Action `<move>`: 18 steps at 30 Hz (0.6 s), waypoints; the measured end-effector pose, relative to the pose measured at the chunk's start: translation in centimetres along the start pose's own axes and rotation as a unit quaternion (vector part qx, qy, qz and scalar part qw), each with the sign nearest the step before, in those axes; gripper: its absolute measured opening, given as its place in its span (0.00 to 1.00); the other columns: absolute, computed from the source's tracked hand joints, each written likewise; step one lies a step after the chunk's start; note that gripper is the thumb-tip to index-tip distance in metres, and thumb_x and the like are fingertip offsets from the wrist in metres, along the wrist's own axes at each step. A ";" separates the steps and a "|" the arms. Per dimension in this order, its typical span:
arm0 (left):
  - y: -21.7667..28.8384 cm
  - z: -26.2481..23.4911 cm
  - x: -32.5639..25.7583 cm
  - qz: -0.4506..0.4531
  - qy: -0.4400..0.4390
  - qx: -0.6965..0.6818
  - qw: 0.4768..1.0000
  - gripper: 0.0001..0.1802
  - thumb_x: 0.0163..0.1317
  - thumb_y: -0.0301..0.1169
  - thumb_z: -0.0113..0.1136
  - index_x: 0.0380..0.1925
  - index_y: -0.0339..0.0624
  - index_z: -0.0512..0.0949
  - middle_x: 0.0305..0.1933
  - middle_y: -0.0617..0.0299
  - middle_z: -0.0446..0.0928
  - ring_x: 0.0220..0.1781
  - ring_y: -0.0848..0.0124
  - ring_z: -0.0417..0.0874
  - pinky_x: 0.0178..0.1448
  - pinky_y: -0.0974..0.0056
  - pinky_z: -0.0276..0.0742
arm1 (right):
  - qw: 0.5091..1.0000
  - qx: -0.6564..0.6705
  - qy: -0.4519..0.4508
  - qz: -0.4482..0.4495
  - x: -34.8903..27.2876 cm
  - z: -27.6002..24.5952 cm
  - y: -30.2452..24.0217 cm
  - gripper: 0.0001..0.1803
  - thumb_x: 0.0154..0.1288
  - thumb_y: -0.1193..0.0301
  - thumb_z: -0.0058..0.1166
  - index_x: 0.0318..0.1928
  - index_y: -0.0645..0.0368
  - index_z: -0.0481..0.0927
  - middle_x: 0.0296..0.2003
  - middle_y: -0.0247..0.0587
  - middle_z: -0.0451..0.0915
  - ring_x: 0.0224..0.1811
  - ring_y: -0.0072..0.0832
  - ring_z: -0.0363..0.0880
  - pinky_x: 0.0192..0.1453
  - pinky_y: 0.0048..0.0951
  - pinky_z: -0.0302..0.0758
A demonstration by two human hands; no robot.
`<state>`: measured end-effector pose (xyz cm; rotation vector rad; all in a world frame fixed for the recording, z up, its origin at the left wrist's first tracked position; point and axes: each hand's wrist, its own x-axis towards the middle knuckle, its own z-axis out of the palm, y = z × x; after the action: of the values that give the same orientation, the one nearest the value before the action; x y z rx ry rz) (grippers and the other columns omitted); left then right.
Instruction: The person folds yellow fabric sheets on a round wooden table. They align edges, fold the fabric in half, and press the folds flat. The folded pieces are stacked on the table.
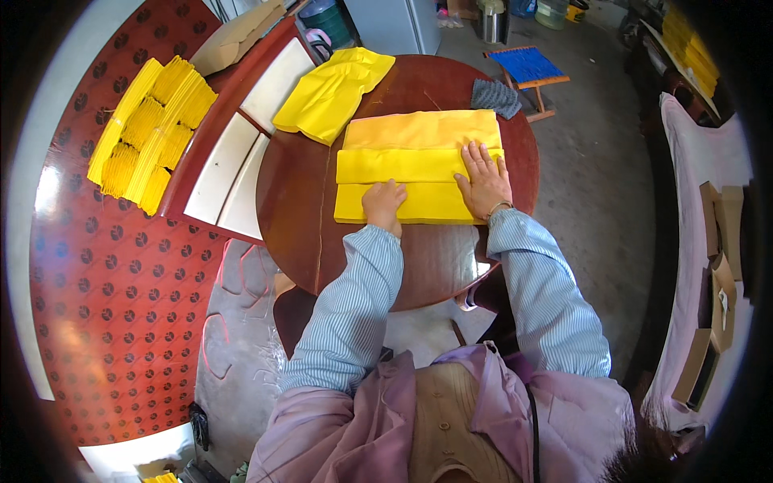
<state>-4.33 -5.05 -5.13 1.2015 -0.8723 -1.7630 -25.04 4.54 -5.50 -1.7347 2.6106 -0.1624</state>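
Note:
A stack of yellow cloth sheets (pixel 419 167) lies on the round brown table (pixel 294 217), with the top layer folded in lengthwise bands. The far band looks more orange. My left hand (pixel 384 204) is closed, its curled fingers at the fold edge on the near-left part of the cloth; the fingertips are partly hidden. Flat across the right end of the folds lies my right hand (pixel 485 183), open with fingers spread and pressed on the cloth. Striped blue-white sleeves cover both forearms.
Another yellow cloth piece (pixel 330 92) lies rumpled at the table's far left. A grey knit cloth (pixel 495 98) sits at the far-right edge. Bundled yellow stacks (pixel 153 133) rest on a red patterned surface (pixel 121 298) at left. Beyond the table stands a blue-topped folding stool (pixel 527 66).

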 end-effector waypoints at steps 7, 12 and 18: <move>1.2 4.6 0.4 -0.068 0.061 -0.032 0.995 0.19 0.74 0.25 0.62 0.60 0.24 0.74 0.56 0.44 0.80 0.58 0.48 0.86 0.64 0.51 0.87 | 0.999 -0.015 -0.044 -0.005 0.2 -0.3 0.0 0.38 0.85 0.42 0.30 0.87 0.41 0.48 0.88 0.28 0.44 0.90 0.28 0.36 0.91 0.49 0.35; 0.6 5.9 0.9 -0.057 0.060 -0.097 0.992 0.20 0.71 0.21 0.64 0.60 0.25 0.74 0.57 0.42 0.80 0.55 0.46 0.87 0.59 0.51 0.92 | 0.960 0.200 0.148 -0.131 -2.8 -2.4 0.2 0.25 0.80 0.60 0.52 0.73 0.50 0.74 0.72 0.45 0.73 0.75 0.40 0.70 0.80 0.46 0.63; 2.9 -2.3 -1.3 -0.025 -0.076 -0.133 0.988 0.22 0.71 0.20 0.62 0.64 0.33 0.73 0.62 0.48 0.80 0.66 0.49 0.82 0.69 0.44 0.83 | 0.857 0.428 0.055 -0.283 -11.5 -1.5 -1.4 0.11 0.68 0.75 0.60 0.50 0.58 0.88 0.46 0.46 0.86 0.54 0.47 0.83 0.60 0.44 0.79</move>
<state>-1.18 -5.38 -2.85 0.9324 -0.6698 -1.9613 -19.39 14.77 -4.49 -1.9956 1.5122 -1.2209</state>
